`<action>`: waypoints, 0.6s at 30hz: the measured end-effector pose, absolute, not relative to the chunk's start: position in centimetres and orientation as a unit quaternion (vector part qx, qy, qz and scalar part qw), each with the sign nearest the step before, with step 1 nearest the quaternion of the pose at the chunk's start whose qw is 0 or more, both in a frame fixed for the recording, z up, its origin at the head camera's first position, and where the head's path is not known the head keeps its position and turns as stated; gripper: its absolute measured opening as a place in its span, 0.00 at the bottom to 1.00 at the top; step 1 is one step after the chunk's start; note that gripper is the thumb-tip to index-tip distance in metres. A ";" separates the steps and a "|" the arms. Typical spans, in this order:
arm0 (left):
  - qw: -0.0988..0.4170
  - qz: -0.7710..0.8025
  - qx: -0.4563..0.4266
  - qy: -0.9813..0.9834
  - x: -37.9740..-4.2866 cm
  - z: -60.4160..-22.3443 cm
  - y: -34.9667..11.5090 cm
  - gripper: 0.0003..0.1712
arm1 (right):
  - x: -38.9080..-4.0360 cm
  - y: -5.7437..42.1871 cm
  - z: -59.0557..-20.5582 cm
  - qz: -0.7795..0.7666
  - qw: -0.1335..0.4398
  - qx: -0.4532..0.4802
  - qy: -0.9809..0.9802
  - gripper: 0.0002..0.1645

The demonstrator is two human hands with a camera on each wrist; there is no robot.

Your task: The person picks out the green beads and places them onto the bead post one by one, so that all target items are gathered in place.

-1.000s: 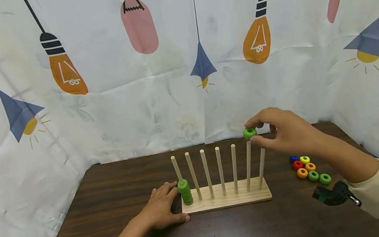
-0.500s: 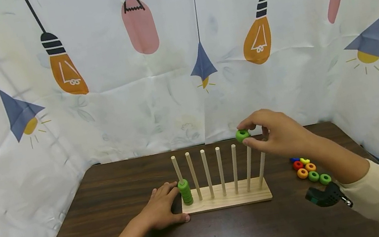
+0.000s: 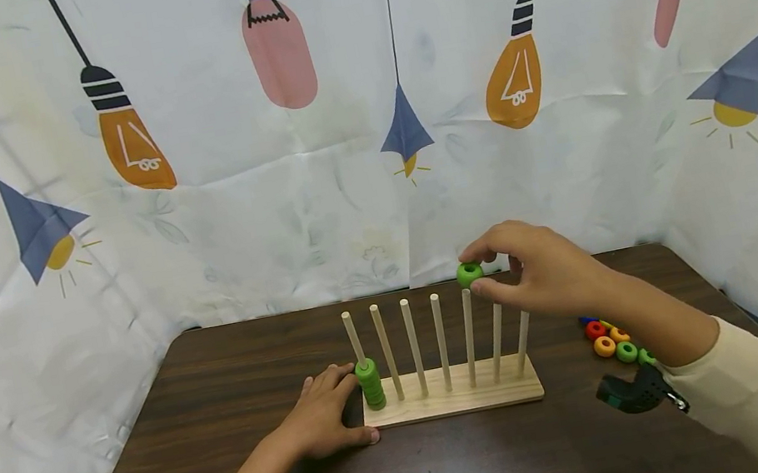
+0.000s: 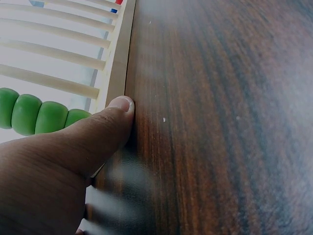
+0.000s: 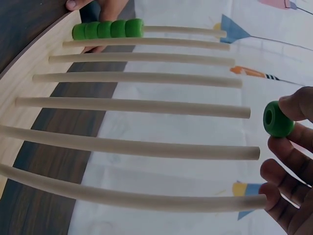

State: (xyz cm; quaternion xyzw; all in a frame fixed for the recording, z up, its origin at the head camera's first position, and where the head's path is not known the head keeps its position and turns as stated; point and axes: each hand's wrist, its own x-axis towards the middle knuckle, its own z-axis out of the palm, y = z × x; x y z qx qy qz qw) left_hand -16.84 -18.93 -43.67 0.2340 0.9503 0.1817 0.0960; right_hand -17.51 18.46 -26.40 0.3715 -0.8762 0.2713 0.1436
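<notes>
My right hand (image 3: 536, 264) pinches a green bead (image 3: 469, 274) between thumb and fingers, level with the tops of the pegs. In the right wrist view, this bead (image 5: 278, 119) shows its hole turned toward the pegs, just off the peg tips. A wooden peg stand (image 3: 454, 401) with a row of several upright pegs rests on the table. Its leftmost peg carries a stack of green beads (image 3: 370, 383); the others are bare. My left hand (image 3: 316, 421) holds the stand's left end, thumb (image 4: 115, 115) on the front edge and fingers behind.
Loose beads lie on the table (image 3: 231, 432) right of the stand, among them a red bead (image 3: 596, 330), an orange bead (image 3: 604, 347) and a green bead (image 3: 626, 352). A patterned cloth (image 3: 234, 236) hangs behind the table.
My right hand has carried the green bead left along the peg tops, from above the second peg from the right to above the third. The left hand and the stand stay put.
</notes>
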 end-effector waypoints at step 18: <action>0.099 0.182 0.230 0.951 -16.8 -43.6 -18.8 0.54 | -17.7 17.1 -26.5 0.270 0.146 0.384 -0.871 0.18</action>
